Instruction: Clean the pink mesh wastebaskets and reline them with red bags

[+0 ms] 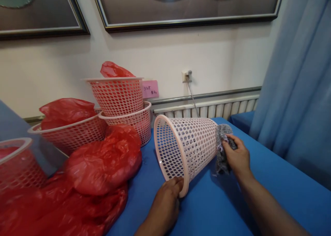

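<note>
On our left, crumpled red plastic bags (pixel 103 156) lie in front of pale pink lattice-sided plastic baskets (pixel 117 96), some of them stuffed with more red plastic. To the right of these, on the blue-covered bench (pixel 207 212), a tapered pale pink lattice wastebasket (pixel 198 136) is tipped on its side between our two hands. Its long axis runs left to right: the wide rim opens leftward and a little toward us, while the narrow base points right and slightly away. Our left hand (pixel 165 201) is nearer the rim, its fingers clamped on the lowest near part of that edge; we cannot tell where its thumb sits. At the far right end, our right hand (pixel 238 156) has its fingers and thumb closed on a bunched grey fuzzy cloth (pixel 222 160), which touches the wastebasket at the base. From those right fingers the wastebasket lies directly leftward, with the cloth between. We cannot tell how much of its weight the bench carries.
</note>
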Demonstrator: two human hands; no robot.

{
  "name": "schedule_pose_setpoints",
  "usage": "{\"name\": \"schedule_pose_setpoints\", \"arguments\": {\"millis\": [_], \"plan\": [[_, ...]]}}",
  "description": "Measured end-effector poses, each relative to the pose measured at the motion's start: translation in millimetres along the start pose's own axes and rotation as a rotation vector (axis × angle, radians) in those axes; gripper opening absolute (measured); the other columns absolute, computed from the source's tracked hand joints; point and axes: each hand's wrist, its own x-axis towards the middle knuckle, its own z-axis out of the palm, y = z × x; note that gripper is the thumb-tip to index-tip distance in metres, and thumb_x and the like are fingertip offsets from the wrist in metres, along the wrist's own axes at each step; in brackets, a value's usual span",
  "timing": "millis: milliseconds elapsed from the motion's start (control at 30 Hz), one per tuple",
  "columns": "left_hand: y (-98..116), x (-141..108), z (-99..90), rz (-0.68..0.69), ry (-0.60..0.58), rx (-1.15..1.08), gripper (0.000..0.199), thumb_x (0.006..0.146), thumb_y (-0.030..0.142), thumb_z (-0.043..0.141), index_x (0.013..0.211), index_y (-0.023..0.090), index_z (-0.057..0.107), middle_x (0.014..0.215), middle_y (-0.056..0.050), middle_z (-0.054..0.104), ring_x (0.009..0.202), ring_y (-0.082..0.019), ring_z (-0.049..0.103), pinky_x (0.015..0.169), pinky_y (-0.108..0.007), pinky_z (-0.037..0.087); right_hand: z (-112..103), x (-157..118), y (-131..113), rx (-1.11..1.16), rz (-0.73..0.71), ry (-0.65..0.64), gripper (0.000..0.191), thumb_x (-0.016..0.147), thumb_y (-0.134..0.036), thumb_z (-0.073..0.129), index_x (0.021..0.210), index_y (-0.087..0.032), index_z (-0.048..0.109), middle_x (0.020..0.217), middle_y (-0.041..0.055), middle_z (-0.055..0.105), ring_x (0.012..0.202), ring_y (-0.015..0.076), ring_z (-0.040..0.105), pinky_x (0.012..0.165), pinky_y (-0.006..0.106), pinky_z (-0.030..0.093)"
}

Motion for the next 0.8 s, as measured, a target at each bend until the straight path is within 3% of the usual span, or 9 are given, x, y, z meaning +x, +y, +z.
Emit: {"name": "schedule_pose_setpoints", "arguments": {"millis": [33,100,233,367,467,567,633,700,800], "plan": [[-1.6,-1.0,0.7,-0.004,-0.009,0.002,0.066,0.077,-0.001,0.048,0.133,0.025,0.072,0.135,-0.009,0.074,0.126,-0.026,0.067,0.113,-0.043,0.050,0.6,5.6,4.3,0.004,0.061,0.017,0.036,0.085,-0.044,0.067,0.107,-0.018,0.077,0.113,0.0141,0.073,0.110,0.0340,0.069,0.107,0.060,0.050],[-4.6,-3.4,2.7,-0.024,0.018,-0.040,0.062,0.081,0.004,0.053,0.138,0.022,0.068,0.143,-0.013,0.069,0.134,-0.030,0.062,0.119,-0.049,0.045,1.2,2.9,3.5,0.012,0.001,0.015,0.035,0.085,-0.044,0.067,0.107,-0.019,0.077,0.115,0.0137,0.072,0.112,0.0331,0.068,0.108,0.058,0.050],[-4.8,-6.3,0.3,-0.055,0.282,-0.378,0.068,0.092,0.038,0.068,0.154,0.018,0.050,0.157,-0.018,0.055,0.146,-0.035,0.052,0.123,-0.054,0.039,2.9,-40.1,-24.8,0.016,-0.475,-0.191,0.023,0.092,-0.027,0.062,0.112,-0.023,0.074,0.132,0.0137,0.064,0.123,0.0291,0.065,0.105,0.049,0.055],[3.8,-5.5,-13.7,-0.052,0.453,-0.597,0.046,0.096,0.046,0.065,0.133,0.019,0.066,0.134,-0.014,0.073,0.121,-0.031,0.071,0.105,-0.043,0.057,0.0,-76.8,-54.2,0.068,-0.781,-0.387,0.034,0.089,-0.012,0.058,0.119,-0.022,0.070,0.138,0.0151,0.058,0.123,0.0275,0.064,0.098,0.044,0.060],[10.6,-7.6,-19.4,0.014,0.437,-0.475,0.032,0.094,0.035,0.065,0.122,0.020,0.073,0.120,-0.011,0.079,0.109,-0.029,0.075,0.098,-0.039,0.060,-9.0,-88.8,-68.6,0.167,-0.921,-0.412,0.035,0.088,-0.010,0.055,0.118,-0.021,0.069,0.138,0.0146,0.055,0.119,0.0253,0.064,0.095,0.041,0.062],[14.9,-11.6,-17.4,0.133,0.261,-0.310,0.029,0.087,0.023,0.065,0.114,0.021,0.076,0.113,-0.009,0.080,0.105,-0.030,0.074,0.094,-0.039,0.061,-20.3,-97.9,-79.4,0.261,-1.037,-0.353,0.030,0.089,-0.012,0.058,0.113,-0.025,0.070,0.139,0.0097,0.053,0.120,0.0221,0.062,0.096,0.036,0.061],[17.4,-12.7,-16.4,0.130,0.146,-0.259,0.032,0.084,0.017,0.063,0.113,0.022,0.077,0.111,-0.008,0.081,0.104,-0.030,0.074,0.093,-0.039,0.061,-24.4,-99.7,-81.2,0.251,-1.082,-0.330,0.029,0.088,-0.011,0.063,0.109,-0.029,0.071,0.139,0.0054,0.053,0.119,0.0208,0.062,0.098,0.034,0.060],[20.3,-11.6,-18.0,0.080,0.081,-0.232,0.047,0.079,0.008,0.058,0.120,0.024,0.075,0.115,-0.006,0.080,0.108,-0.029,0.073,0.100,-0.042,0.059,-22.9,-91.2,-73.6,0.189,-1.036,-0.316,0.032,0.087,-0.011,0.065,0.112,-0.030,0.072,0.139,0.0050,0.056,0.120,0.0216,0.063,0.100,0.035,0.060],[23.9,-7.7,-21.6,0.027,0.025,-0.210,0.068,0.071,0.000,0.050,0.129,0.027,0.073,0.125,-0.004,0.078,0.121,-0.029,0.069,0.115,-0.048,0.050,-10.9,-55.1,-42.7,0.056,-0.637,-0.184,0.029,0.090,-0.018,0.062,0.116,-0.026,0.073,0.135,0.0109,0.062,0.126,0.0278,0.063,0.104,0.046,0.057]]}}
